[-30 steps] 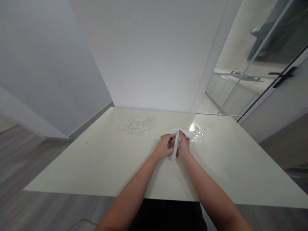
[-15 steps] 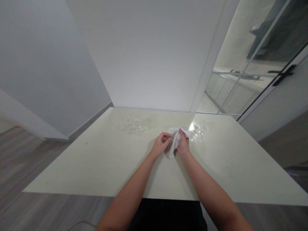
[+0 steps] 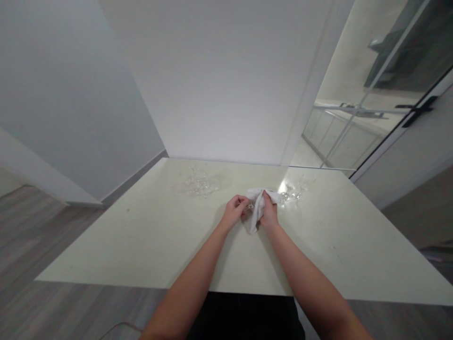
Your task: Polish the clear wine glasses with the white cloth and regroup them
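Note:
Over the middle of the table, my right hand [image 3: 269, 213] is closed around a bunched white cloth [image 3: 257, 213], whose lower corner hangs towards me. Just left of it, my left hand [image 3: 235, 209] pinches a small clear, shiny piece [image 3: 250, 206] that reaches into the cloth. Its exact kind is too small to tell. A loose pile of clear, glassy pieces [image 3: 200, 183] lies behind and left of my left hand. Another cluster of clear pieces [image 3: 293, 191] lies just beyond and right of my right hand, near a bright glare.
The pale, glossy table [image 3: 141, 245] meets a white panel [image 3: 226, 94] along its back edge. At right stands a glass-paned door with a black handle [image 3: 419, 111]. A few small marks [image 3: 332, 248] show on the tabletop, and a thin cable [image 3: 122, 325] lies on the floor.
My left hand has shifted slightly left and turned, so more of the clear piece shows between it and the cloth. My right hand keeps its hold on the cloth.

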A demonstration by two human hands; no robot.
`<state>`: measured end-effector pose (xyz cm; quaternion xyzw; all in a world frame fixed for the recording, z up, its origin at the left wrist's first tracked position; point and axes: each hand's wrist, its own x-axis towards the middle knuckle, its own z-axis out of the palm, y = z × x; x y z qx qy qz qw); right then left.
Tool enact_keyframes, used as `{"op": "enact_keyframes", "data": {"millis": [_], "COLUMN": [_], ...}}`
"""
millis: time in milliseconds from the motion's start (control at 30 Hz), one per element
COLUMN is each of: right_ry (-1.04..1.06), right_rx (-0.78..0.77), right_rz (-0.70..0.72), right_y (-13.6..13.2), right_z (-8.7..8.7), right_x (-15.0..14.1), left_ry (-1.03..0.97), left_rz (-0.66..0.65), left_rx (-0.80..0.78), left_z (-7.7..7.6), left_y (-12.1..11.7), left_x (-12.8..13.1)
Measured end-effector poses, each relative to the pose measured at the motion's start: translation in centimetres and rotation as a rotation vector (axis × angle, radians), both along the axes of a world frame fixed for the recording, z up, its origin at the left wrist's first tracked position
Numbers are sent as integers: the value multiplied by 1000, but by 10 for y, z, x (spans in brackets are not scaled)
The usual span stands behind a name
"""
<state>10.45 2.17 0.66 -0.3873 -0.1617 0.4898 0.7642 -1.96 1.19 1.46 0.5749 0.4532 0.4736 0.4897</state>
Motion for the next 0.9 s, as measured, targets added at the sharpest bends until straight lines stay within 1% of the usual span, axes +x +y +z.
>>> {"op": "enact_keyframes", "data": {"millis": [67,133,167,200,233,267,367,400,433,467,500,567,633,700,733,767,800,900], "right_ry": [11,21,22,23,22,20,2,-7,-13,-15,-10,13,26,8,-8,-23,-36,-62], "right_rx": [-3,-9,-14,-19,-21,-21,-17,-18,-23,-30,-38,-49,-46,-34,-32,-29,-24,0], "right_rz": [-40,-58,-60,-57,-43,-19,90,124,147,158,157,136,125,129,138,153,173,237], "right_y": [0,1,1,1,1,0,-1,-2,-2,-2,-2,-2,-2,-2,-3,-4,-5,-9], "right_z": [1,1,1,1,1,1,1,1,1,2,3,3,4,4,3,3,3,4], "right_x": [0,2,2,3,4,5,4,4,3,2,1,0,0,2,3,4,4,2], "left_ry": [130,263,310,335,333,305,176,155,157,184,230,346,434,441,410,357,284,32], "left_rz": [38,3,-29,-56,-73,-75,-45,-32,-13,14,40,50,-8,-60,-57,-35,-6,39], "left_rx": [206,388,443,469,461,421,202,153,139,167,229,400,541,584,559,500,408,22], "left_z": [5,9,11,11,10,9,3,2,2,4,6,13,19,21,20,18,15,7], "left_y": [-6,-12,-14,-15,-14,-13,-5,-3,-2,-3,-5,-12,-18,-21,-20,-18,-14,-1], "left_x": [-1,-1,0,0,1,1,-2,-4,-6,-8,-11,-13,-12,-9,-7,-5,-5,-6]}}
